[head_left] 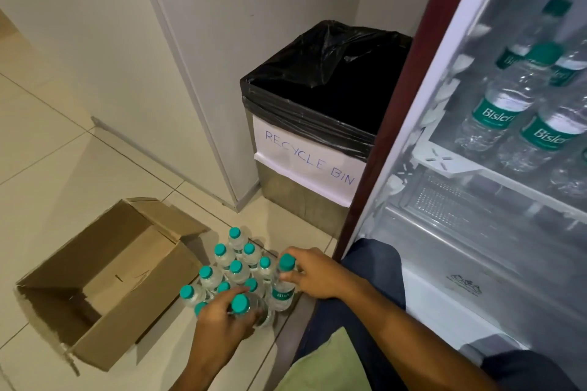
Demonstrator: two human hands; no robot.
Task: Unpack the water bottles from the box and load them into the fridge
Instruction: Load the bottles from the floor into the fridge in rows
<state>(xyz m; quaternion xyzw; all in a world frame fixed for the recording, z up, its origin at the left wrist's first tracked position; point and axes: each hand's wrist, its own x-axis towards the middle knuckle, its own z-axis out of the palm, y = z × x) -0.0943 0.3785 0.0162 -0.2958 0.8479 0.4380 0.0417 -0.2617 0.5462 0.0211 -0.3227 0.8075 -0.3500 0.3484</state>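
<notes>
Floor stock, as I see it: a cluster of teal-capped water bottles (236, 267) standing upright on the tiles beside the cardboard box (104, 282), which lies open on its side. My left hand (219, 324) is wrapped around one bottle (251, 308); my right hand (317, 276) grips another (283, 286). More Bisleri bottles (495, 111) sit on the shelf of the open fridge (444, 168).
</notes>
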